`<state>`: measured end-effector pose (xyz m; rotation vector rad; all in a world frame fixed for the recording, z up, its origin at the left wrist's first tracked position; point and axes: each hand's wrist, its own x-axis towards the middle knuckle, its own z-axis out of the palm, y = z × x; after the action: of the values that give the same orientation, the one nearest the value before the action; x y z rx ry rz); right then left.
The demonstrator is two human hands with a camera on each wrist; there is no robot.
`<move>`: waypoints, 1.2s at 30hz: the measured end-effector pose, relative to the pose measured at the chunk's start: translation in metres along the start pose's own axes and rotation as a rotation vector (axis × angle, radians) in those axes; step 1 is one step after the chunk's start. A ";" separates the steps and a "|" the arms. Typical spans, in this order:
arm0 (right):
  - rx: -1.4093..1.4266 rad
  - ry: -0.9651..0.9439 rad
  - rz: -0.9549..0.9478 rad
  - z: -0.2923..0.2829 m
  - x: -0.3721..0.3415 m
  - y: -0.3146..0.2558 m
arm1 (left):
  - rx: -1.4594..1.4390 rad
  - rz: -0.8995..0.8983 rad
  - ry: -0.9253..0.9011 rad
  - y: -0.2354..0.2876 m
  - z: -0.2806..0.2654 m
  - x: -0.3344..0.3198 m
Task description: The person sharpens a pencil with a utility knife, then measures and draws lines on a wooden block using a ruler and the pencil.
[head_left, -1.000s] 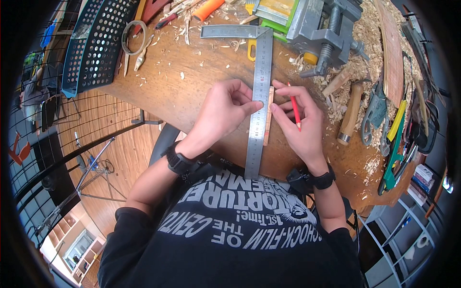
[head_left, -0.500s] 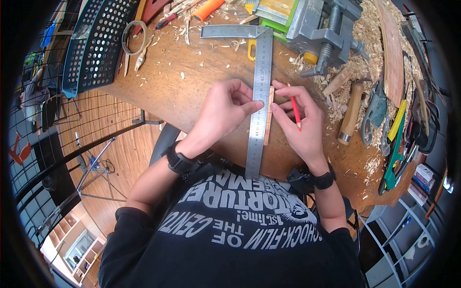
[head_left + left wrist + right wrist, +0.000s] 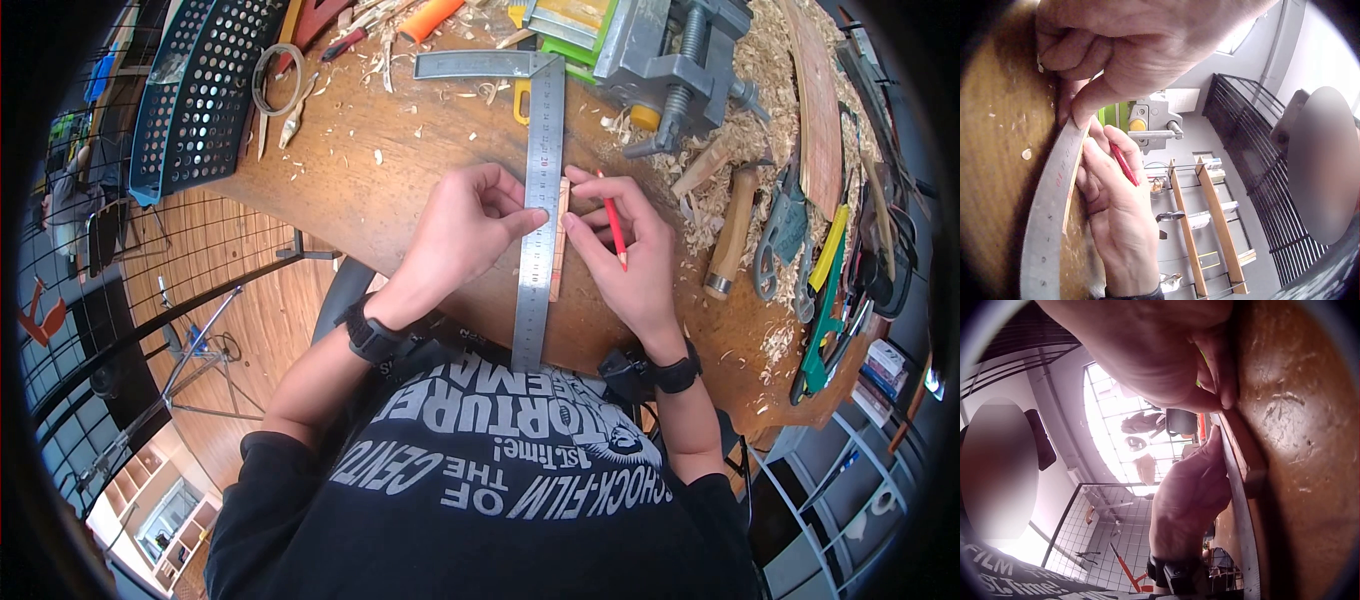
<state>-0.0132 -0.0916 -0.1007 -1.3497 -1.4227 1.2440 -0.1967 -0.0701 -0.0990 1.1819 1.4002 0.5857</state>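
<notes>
A metal try square with a ruled blade (image 3: 540, 140) lies along the bench in the head view. The left hand (image 3: 465, 235) grips the blade near its middle, thumb on the ruled face, other fingers curled at its left edge. Flush along the blade's right edge is a narrow wooden strip (image 3: 558, 265). The right hand (image 3: 630, 245) holds a red pencil (image 3: 615, 230) among its fingers, tip toward the body, while its thumb and fingertip touch the strip's side. In the left wrist view the blade (image 3: 1047, 206) and strip (image 3: 1072, 187) lie side by side, the pencil (image 3: 1124, 164) slanting across the right hand.
A metal vise (image 3: 680, 70) stands at the bench's back, with wood shavings (image 3: 775, 90) around it. A perforated basket (image 3: 200, 110) and tape ring (image 3: 277, 80) are at the left. On the right lie a wooden handle (image 3: 733, 235) and several hand tools.
</notes>
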 end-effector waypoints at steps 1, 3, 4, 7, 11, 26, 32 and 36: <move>0.000 0.000 -0.002 0.000 0.000 0.000 | 0.000 -0.003 -0.001 0.000 0.000 0.000; -0.005 0.000 -0.007 0.000 0.000 -0.001 | 0.007 -0.004 0.002 0.001 0.000 0.000; -0.010 -0.001 -0.011 -0.001 0.001 -0.001 | 0.013 -0.005 0.005 0.001 0.000 0.000; -0.018 -0.004 -0.007 -0.001 0.001 -0.001 | 0.008 0.000 0.004 0.000 0.000 0.000; -0.005 -0.003 -0.006 0.000 0.001 0.000 | 0.000 0.006 0.005 -0.001 0.000 0.000; -0.033 -0.047 -0.013 -0.006 0.002 -0.001 | 0.077 -0.025 -0.034 0.004 -0.001 -0.001; 0.018 -0.106 0.020 -0.010 0.002 -0.001 | 0.004 0.019 0.006 -0.002 0.002 -0.001; 0.020 -0.107 0.020 -0.010 0.002 -0.001 | 0.042 -0.008 -0.021 0.005 -0.001 -0.002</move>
<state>-0.0042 -0.0887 -0.0975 -1.3038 -1.4692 1.3578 -0.1962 -0.0698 -0.0935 1.2119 1.4049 0.5399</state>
